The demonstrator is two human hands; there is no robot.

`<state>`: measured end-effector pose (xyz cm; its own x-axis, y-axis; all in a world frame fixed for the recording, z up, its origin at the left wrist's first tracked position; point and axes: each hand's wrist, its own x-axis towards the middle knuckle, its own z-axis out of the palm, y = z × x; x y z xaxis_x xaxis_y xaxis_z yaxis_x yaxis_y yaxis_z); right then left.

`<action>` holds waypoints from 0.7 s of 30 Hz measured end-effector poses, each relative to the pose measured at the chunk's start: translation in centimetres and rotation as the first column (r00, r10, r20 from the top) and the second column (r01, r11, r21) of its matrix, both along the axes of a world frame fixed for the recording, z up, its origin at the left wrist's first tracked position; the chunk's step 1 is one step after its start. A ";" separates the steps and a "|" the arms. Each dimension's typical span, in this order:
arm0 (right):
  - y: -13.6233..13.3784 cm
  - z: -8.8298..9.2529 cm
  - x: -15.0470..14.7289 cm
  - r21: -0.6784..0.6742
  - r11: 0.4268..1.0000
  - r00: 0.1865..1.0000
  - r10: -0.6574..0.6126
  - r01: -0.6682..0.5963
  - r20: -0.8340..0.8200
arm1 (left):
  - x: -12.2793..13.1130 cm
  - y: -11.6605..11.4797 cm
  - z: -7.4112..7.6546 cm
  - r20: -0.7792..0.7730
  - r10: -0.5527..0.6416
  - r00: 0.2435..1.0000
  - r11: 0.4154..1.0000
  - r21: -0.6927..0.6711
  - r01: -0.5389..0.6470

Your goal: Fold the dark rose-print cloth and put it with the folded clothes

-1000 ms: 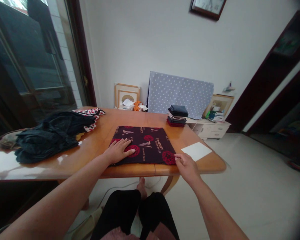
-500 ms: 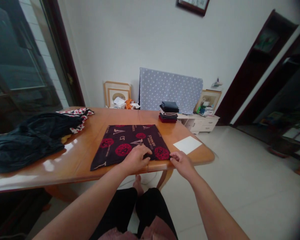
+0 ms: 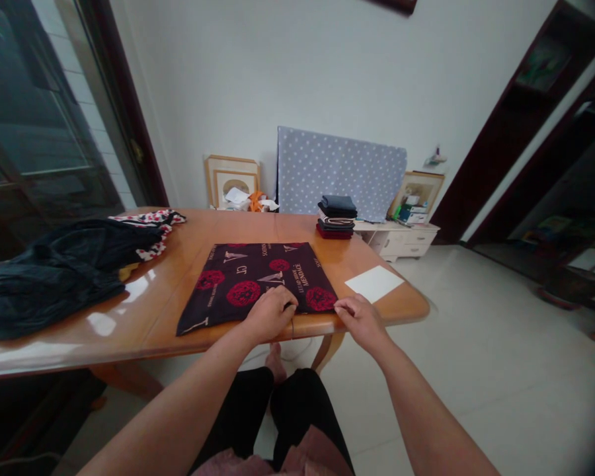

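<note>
The left hand (image 3: 270,312) has slid across the cloth (image 3: 250,277) to its near edge, close beside the right hand (image 3: 359,318). Both hands now seem to pinch that edge at the table's (image 3: 401,305) rim, the right at the corner.

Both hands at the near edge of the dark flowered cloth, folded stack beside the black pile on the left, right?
No: the head view shows the folded stack on the table at far right, apart from the black pile. The left hand and right hand are at the near edge of the cloth.
</note>
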<state>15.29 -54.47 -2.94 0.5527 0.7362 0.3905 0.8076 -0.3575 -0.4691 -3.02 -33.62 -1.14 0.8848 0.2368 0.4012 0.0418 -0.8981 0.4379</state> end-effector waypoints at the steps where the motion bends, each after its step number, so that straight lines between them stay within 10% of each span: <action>1: 0.0 -0.1 0.1 0.009 1.000 1.000 -0.002 0.002 0.001 | 0.0 0.0 0.0 0.000 -0.004 1.000 1.000 -0.004 0.004; 21: -0.3 -0.2 0.0 -0.033 0.999 0.997 0.003 -0.001 0.071 | -0.3 -0.1 0.4 -0.042 0.002 0.999 0.999 -0.040 -0.004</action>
